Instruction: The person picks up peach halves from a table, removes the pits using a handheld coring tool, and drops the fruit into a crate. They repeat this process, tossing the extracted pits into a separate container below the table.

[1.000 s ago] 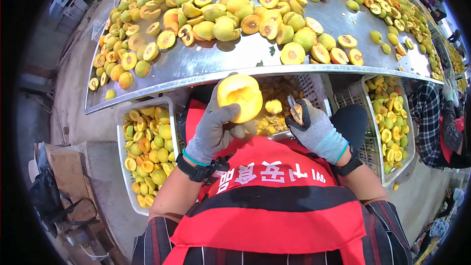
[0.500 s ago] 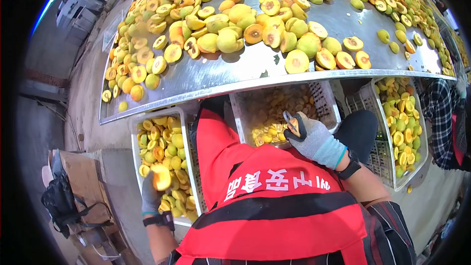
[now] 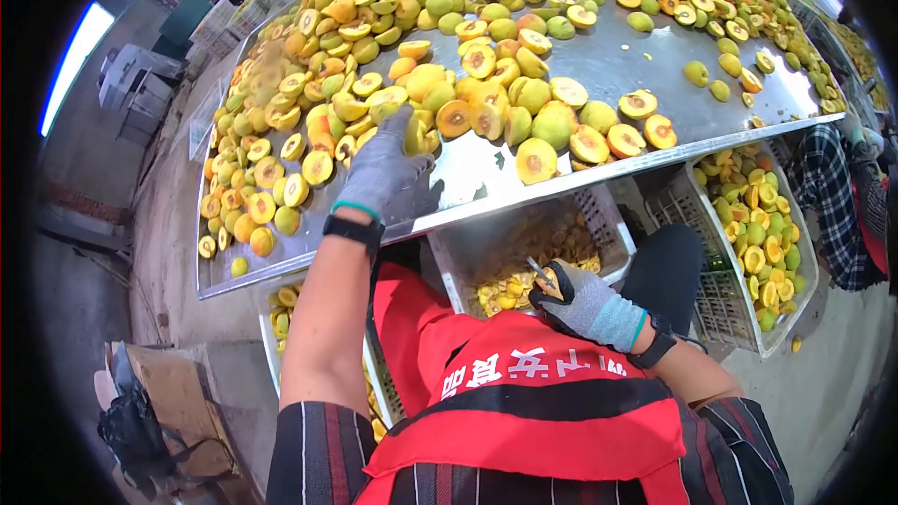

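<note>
On the metal table my left hand (image 3: 379, 166), in a grey glove, reaches into the pile of halved peaches (image 3: 430, 84). Its fingers are apart and touch the fruit around a peach half (image 3: 418, 136); no firm grip shows. Low over my lap, my right hand (image 3: 585, 301) in a grey and blue glove is closed round a small hand tool (image 3: 547, 279) with a metal tip and a tan part. Most of that tool is hidden by the fingers. Just beyond it stands a crate (image 3: 613, 224) holding cut yellow pieces and brownish pits.
The metal table's raised rim (image 3: 524, 204) runs across in front of me. A white crate of peach halves (image 3: 795, 304) stands at the right, another crate (image 3: 271, 346) at the left, partly behind my arm. A person in a checked sleeve (image 3: 828, 206) is at far right.
My left hand has left the left crate, where it held a peach half, and moved up onto the table's fruit. That half is out of it. My right hand stays low with the tool.
</note>
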A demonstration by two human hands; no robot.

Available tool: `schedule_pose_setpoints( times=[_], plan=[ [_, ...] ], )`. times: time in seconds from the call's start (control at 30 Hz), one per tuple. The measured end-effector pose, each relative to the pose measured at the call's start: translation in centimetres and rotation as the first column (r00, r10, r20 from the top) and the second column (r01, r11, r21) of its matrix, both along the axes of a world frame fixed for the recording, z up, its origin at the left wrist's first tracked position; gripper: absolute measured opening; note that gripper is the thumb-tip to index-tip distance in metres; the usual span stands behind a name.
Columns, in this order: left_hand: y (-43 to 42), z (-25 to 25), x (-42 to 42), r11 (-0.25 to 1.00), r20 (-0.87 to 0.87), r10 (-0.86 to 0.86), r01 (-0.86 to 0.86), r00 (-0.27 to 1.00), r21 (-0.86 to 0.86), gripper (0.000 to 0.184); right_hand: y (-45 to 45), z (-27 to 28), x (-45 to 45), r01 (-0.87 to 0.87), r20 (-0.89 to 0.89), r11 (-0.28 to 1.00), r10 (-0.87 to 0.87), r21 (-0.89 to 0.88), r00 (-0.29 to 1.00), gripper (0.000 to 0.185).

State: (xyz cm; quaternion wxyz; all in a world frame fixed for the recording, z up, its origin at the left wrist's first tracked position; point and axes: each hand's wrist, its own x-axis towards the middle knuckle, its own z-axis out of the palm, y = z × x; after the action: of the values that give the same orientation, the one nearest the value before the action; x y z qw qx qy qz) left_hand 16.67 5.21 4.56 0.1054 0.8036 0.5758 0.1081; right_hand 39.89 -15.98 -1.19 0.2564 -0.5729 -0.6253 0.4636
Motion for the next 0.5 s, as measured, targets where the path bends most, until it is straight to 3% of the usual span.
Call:
schedule_pose_setpoints(
  times=[0.03,0.13,0.17,0.2,0.23,0.27,0.3,0.33,0.37,0.43,0.5],
  plan=[
    [0.7,-0.6,0.8,1.000,-0.141,0.015,-0.014,0.990,0.007,0.068,-0.2,-0.5,0.3,0.010,0.010,1.000,-0.010,0.005,1.000,0.035],
    [1.4,-1.5,0.7,0.996,-0.039,0.027,-0.023,0.999,0.084,0.063,-0.5,-1.3,0.9,0.063,-0.232,0.988,-0.095,-0.140,0.968,0.029],
    [1.2,-1.1,0.7,0.994,-0.008,0.033,-0.032,0.999,0.108,0.062,-0.4,-0.9,0.9,0.060,-0.233,0.989,-0.090,-0.135,0.968,0.029],
    [0.9,-0.7,0.4,0.982,0.448,0.170,-0.114,0.878,-0.148,0.056,-0.3,-0.2,0.8,0.071,-0.345,0.971,-0.148,-0.226,0.927,0.026],
    [0.2,-0.2,0.2,0.915,0.754,0.365,-0.062,0.546,-0.399,0.050,0.0,0.7,0.6,0.067,-0.447,0.946,-0.211,-0.317,0.869,0.024],
    [-0.6,0.0,-0.7,0.893,0.880,0.373,0.141,0.294,-0.426,0.042,0.3,1.7,0.4,0.059,-0.543,0.946,-0.234,-0.320,0.806,0.022],
    [-2.1,-0.1,-1.1,0.843,0.905,0.423,0.347,0.045,-0.412,0.046,0.9,2.4,0.3,0.051,-0.632,0.945,-0.255,-0.323,0.732,0.021],
    [-3.9,0.6,-0.7,0.798,0.873,0.473,0.479,-0.121,-0.366,0.050,1.6,2.5,0.2,0.047,-0.629,0.967,-0.199,-0.250,0.751,0.022],
    [-5.7,1.3,0.1,0.750,0.803,0.529,0.596,-0.276,-0.289,0.054,2.3,3.2,0.1,0.024,-0.609,0.953,-0.212,-0.301,0.764,0.026],
    [-8.4,1.9,1.7,0.656,0.673,0.635,0.725,-0.380,-0.210,0.057,3.4,5.4,-0.4,0.077,-0.425,0.988,-0.012,0.136,0.905,0.028],
    [-10.5,1.6,2.6,0.659,0.601,0.686,0.700,-0.410,-0.274,0.065,3.6,8.2,-1.1,0.038,-0.394,0.992,0.011,0.118,0.919,0.030]
  ],
)
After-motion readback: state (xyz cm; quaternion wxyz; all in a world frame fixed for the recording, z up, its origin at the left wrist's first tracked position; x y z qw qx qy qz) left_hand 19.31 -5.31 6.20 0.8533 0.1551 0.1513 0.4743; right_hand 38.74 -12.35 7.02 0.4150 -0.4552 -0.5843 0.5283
